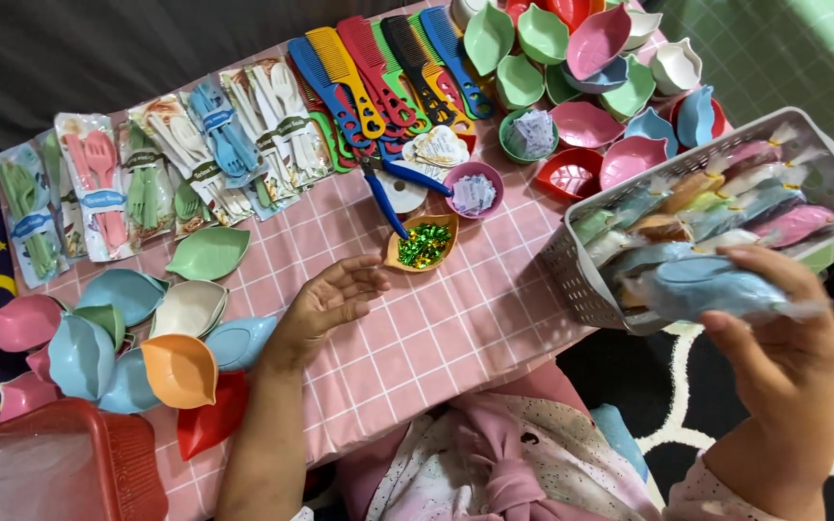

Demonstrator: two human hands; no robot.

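The right hand (pixel 784 338) is gripping a blue wrapped leaf dish (pixel 702 289) at right, beside the white basket (pixel 571 275). The left hand (pixel 325 304) is lying open, empty, on the pink checked cloth (pixel 436 338).

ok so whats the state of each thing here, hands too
left hand: open, palm up, empty, resting on the pink cloth
right hand: gripping a wrapped blue dish at the basket
basket: full of wrapped dishes
orange dish: holds green sequins
pink bowl: holds paper slips
pliers: shut, lying flat
combs: laid in a row
cutlery packs: sealed, overlapping
loose dishes: piled, unwrapped
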